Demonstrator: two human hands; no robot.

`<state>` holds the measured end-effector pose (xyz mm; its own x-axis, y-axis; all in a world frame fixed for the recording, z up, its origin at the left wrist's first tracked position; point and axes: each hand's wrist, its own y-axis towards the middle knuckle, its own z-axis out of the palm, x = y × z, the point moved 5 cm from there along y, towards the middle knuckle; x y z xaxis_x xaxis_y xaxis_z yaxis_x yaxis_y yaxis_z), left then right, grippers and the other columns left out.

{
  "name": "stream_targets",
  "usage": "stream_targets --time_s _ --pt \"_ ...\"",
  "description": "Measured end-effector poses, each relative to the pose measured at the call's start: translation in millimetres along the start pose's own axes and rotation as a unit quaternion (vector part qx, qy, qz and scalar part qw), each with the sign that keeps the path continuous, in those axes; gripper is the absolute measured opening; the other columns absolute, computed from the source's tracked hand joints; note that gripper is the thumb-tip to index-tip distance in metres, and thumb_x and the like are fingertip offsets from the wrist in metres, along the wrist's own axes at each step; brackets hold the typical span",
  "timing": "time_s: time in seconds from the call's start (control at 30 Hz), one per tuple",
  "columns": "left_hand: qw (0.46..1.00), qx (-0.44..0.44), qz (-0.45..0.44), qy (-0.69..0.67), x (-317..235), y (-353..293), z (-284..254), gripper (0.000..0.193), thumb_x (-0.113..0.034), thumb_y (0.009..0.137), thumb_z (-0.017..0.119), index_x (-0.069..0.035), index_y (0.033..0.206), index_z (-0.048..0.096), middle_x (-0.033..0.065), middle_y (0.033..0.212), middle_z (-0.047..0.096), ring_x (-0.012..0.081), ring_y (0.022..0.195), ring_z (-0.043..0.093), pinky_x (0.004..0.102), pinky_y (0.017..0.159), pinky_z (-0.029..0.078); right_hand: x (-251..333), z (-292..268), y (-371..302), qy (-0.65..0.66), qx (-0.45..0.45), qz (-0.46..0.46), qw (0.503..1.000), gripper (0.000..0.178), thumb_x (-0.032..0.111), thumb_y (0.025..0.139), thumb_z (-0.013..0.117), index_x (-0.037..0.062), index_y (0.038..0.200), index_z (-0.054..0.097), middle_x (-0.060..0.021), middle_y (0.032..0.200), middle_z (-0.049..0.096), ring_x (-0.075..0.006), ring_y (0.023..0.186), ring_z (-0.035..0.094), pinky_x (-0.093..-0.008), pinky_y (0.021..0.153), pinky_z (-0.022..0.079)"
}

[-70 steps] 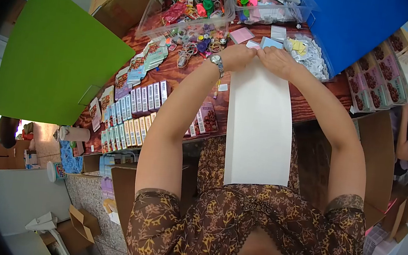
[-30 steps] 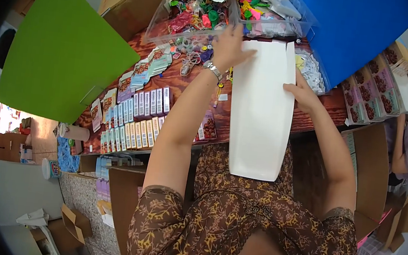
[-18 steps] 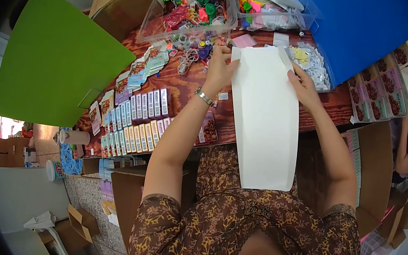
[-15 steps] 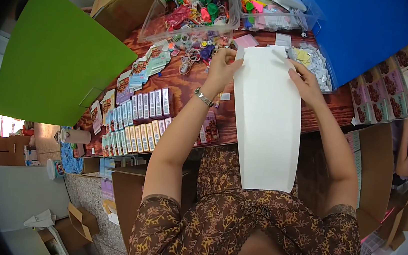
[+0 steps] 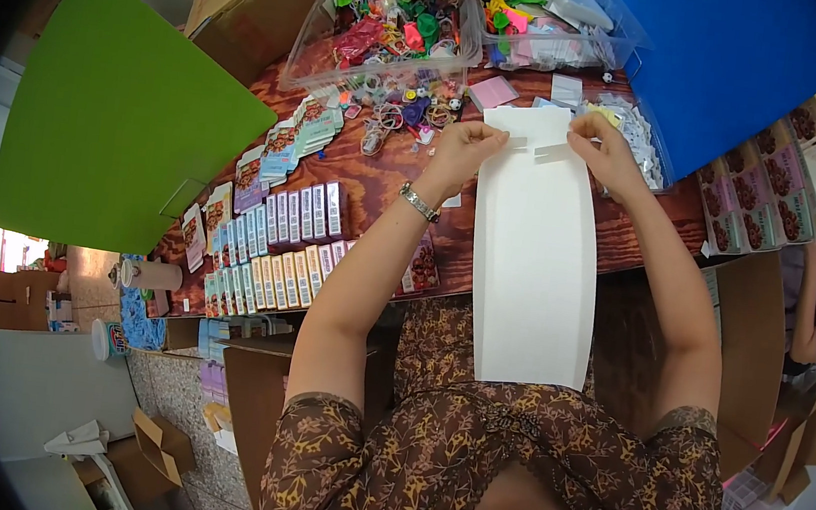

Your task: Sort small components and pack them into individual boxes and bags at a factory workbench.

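Note:
A long white cardboard piece with creased side edges reaches from the table edge toward my body, its near end at my waist. At its far end, my left hand pinches a narrow tab on the left side, with a watch on that wrist. My right hand pinches the matching tab on the right side. Both tabs point inward over the card, with a small gap between them. Beyond the far end, a pink card lies on the table.
Clear bins of colourful small items stand at the back. Rows of small boxes and stacked printed cards lie left. A green panel and a blue panel flank the table. Stacked printed packs stand right.
Both hands have moved from the card's outer sides to its far end. The two side tabs there are now bent inward, and the card's far edge sits slightly lower in view.

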<state>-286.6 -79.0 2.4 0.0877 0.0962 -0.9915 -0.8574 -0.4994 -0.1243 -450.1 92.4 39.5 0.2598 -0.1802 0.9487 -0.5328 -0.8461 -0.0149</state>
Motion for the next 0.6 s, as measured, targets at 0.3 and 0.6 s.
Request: stream_targets --time_s 0.3,0.6 --pt "0.963 -0.069 0.154 0.209 -32.3 -4.5 -2.0 0.037 -0.007 0.088 0.074 -0.001 0.122 0.059 0.003 0.085 0.063 0.0078 0.079 0.059 0.0252 0.068 0.048 9.0 -1.2 -2.3 0.02 0.095 -0.061 0.993 0.029 0.016 0.099 0.059 0.0022 0.125 0.06 -0.0047 0.113 0.062 -0.0141 0.098 0.06 -0.0288 0.083 0.048" --pt "0.929 0.01 0.256 0.266 -36.3 -21.2 -2.4 0.014 -0.012 0.084 0.075 -0.004 0.096 0.074 0.0076 0.084 0.068 0.0171 0.078 0.062 0.0305 0.07 0.049 33.1 1.6 -18.2 -0.241 0.068 -0.237 0.939 0.019 0.008 0.089 0.065 0.0008 0.106 0.066 -0.0122 0.098 0.068 -0.0221 0.085 0.066 -0.0309 0.076 0.051"
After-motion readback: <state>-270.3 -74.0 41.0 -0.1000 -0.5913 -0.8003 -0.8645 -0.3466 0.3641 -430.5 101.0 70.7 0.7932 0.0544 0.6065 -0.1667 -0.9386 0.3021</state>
